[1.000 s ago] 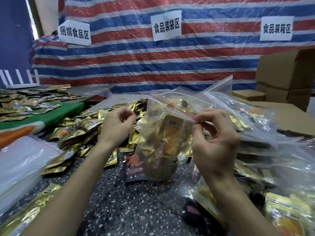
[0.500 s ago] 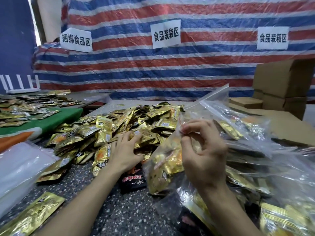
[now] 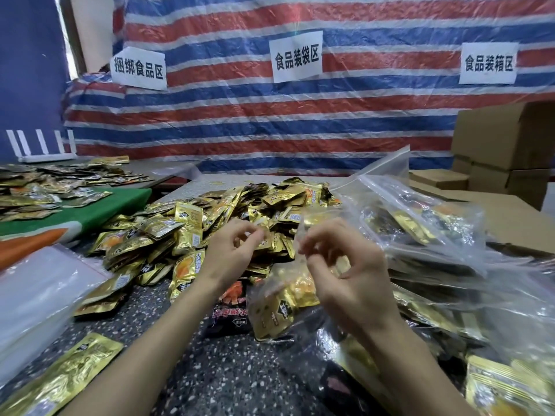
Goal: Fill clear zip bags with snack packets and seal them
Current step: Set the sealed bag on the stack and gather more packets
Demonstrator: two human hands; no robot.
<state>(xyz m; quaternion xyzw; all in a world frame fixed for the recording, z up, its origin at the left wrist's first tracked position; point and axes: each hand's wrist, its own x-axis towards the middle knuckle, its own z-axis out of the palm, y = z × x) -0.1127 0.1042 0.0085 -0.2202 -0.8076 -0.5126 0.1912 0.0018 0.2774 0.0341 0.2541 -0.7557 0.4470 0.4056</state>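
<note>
Striped tarp (image 3: pixel 270 121) and cardboard boxes (image 3: pixel 507 136) are backing the speckled tabletop (image 3: pixel 234 370).
The tarp is hanging across the upper frame, carrying a left sign (image 3: pixel 138 69), a middle sign (image 3: pixel 296 57) and a right sign (image 3: pixel 489 63), all white paper with black characters. The boxes are sitting stacked at the right edge. At the left, a green cloth (image 3: pixel 114 205) is lying, with a white rack (image 3: pixel 42 145) standing behind it.
</note>
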